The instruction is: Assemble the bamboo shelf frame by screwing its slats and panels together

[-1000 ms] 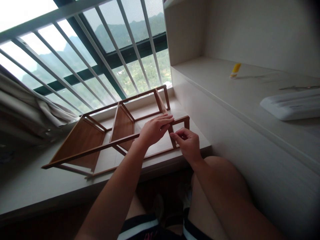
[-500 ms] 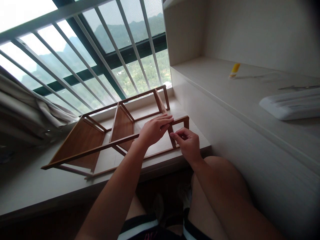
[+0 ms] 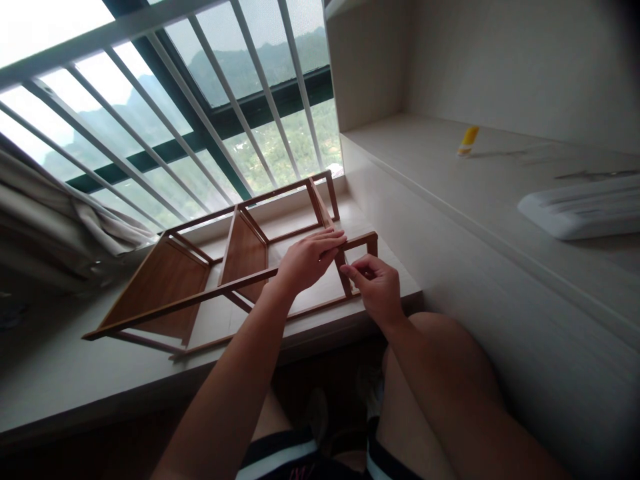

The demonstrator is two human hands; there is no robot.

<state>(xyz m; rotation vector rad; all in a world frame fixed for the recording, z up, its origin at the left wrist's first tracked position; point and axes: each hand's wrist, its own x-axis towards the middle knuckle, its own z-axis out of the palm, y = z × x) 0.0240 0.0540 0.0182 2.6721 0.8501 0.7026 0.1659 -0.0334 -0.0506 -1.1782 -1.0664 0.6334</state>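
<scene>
Rack (image 3: 245,250) of brown wood lies along the ledge's (image 3: 55,380) front edge; your left hand (image 3: 309,261) lies flat, fingers extended, over its upper rail (image 3: 250,279), your right hand (image 3: 379,288) curls at the end crossbar (image 3: 345,283), its grip impossible to tell.

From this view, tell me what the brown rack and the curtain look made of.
Rack: probably wood or bamboo, smoothly finished, given its warm brown colour and crisp edges. Curtain: likely fabric, perhaps faintly satiny, given its soft folds.
</scene>
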